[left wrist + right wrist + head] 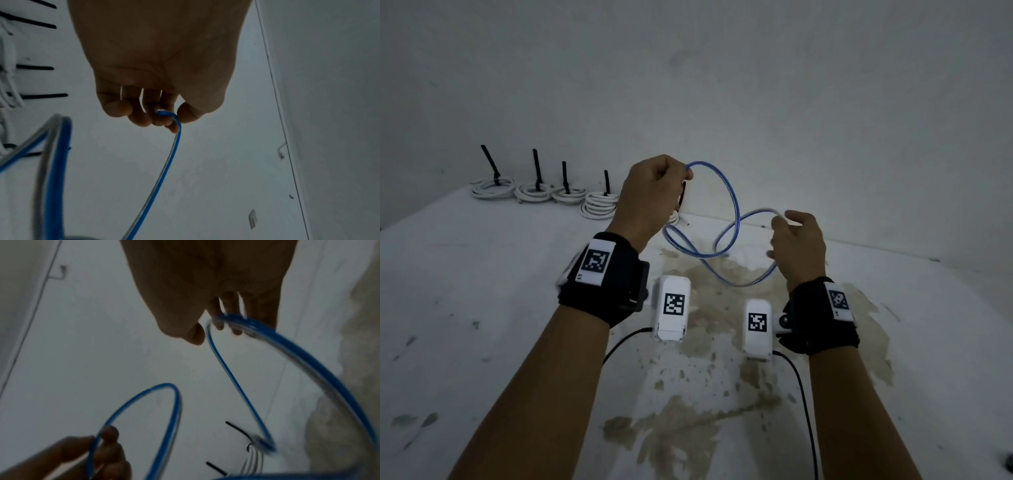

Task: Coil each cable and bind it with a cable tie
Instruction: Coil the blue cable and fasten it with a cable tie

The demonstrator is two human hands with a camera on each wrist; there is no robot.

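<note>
Both hands raised above table [482, 274]. Left hand [654, 195] pinches blue cable [732, 205] end; right hand [796, 245], fingers curled, holds its loop.

No readable text, brands or numbers anywhere. Only signs: black-and-white square fiducial marker codes, one on each black fabric wristband [599, 281] [825, 315] and one on each white plastic wrist camera housing [671, 308] [757, 325].
</note>
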